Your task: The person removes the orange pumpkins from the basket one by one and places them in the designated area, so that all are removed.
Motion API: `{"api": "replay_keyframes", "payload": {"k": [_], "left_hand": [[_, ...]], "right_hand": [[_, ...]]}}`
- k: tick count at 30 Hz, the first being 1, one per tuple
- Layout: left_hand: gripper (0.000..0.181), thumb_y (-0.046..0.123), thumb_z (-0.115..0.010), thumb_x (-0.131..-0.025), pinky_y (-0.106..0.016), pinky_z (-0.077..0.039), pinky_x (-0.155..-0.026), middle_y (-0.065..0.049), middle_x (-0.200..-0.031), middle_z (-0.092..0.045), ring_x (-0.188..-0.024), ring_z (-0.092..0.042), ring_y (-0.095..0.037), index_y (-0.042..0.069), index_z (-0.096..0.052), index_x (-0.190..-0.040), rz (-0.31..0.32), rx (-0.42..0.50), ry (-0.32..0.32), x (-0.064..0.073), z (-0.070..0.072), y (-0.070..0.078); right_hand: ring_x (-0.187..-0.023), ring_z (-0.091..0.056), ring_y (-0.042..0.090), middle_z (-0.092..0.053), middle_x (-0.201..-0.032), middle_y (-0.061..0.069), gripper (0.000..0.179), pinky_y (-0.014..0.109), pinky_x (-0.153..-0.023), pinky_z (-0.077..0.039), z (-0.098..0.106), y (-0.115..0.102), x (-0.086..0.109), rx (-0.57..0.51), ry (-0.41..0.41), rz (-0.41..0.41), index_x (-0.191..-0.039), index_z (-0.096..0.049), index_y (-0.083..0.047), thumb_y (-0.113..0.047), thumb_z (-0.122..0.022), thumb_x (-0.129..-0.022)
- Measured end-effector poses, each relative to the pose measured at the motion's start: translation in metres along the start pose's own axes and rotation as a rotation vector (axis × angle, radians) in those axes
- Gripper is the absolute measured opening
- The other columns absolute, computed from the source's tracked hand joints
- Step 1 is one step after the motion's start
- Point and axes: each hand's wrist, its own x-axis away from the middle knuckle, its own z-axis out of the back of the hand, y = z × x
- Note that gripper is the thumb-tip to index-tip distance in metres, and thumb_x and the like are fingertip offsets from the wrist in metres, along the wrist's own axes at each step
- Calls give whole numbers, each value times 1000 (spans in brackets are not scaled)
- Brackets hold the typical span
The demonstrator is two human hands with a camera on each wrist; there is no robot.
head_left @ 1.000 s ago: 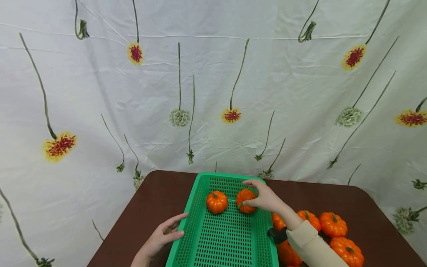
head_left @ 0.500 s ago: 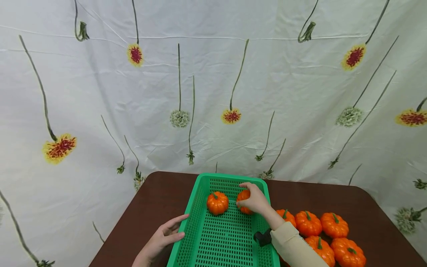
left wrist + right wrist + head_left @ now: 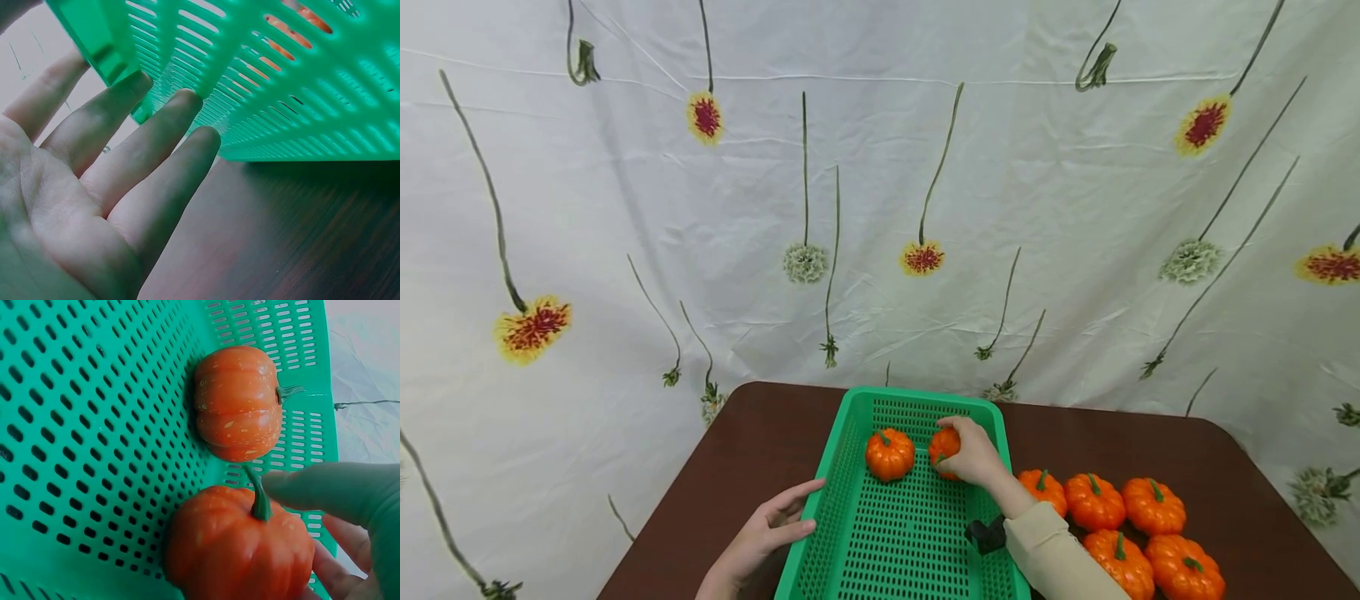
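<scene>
A green perforated plastic basket (image 3: pixel 910 546) stands on the table, with two small orange pumpkins at its far end. The left pumpkin (image 3: pixel 890 455) sits free of both hands. My right hand (image 3: pixel 976 454) holds the right pumpkin (image 3: pixel 943 448), thumb by its green stem (image 3: pixel 260 503) and fingers along its far side; the hand hides part of it. In the right wrist view the other pumpkin (image 3: pixel 239 403) lies just beyond. My left hand (image 3: pixel 767 529) is at the basket's left side, its fingers (image 3: pixel 150 144) spread and fairly straight, fingertips at the wall.
Several more orange pumpkins (image 3: pixel 1153 505) sit on the dark brown table (image 3: pixel 752 442) to the right of the basket. Behind the table hangs a white flower-printed cloth (image 3: pixel 865 208). A black device (image 3: pixel 985 536) is at my right wrist.
My right hand has moved slightly left and down over the right pumpkin, which has shifted a little left. The forearm now uncovers more pumpkins on the right. My left hand stays put.
</scene>
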Motion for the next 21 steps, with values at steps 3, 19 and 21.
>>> {"api": "replay_keyframes", "payload": {"k": [3,19,21], "left_hand": [[49,9,-44,-93,-45,-23,-101,-11,-144,-22,-125,-24,0,6,-29,-140,-3,-2,-5,0,0,1],[50,7,-44,-93,-55,-15,-100,-20,-144,-17,-121,-27,7,2,-28,-140,-8,5,-4,-1,-1,3],[50,8,-45,-93,-55,-15,-100,-17,-144,-18,-121,-28,7,4,-29,-139,5,3,6,-1,-1,1]], "right_hand": [[-88,-50,27,-46,-118,16,59,34,-60,-45,0,0,0,2,-11,2,-119,-52,-4,8,-70,-64],[-88,-54,27,-52,-113,16,53,37,-63,-47,2,-4,-1,-39,13,-68,-118,-54,-1,-1,-71,-68],[-92,-54,29,-53,-114,15,53,38,-66,-47,3,-4,0,-54,9,-79,-119,-53,-1,-5,-72,-69]]}}
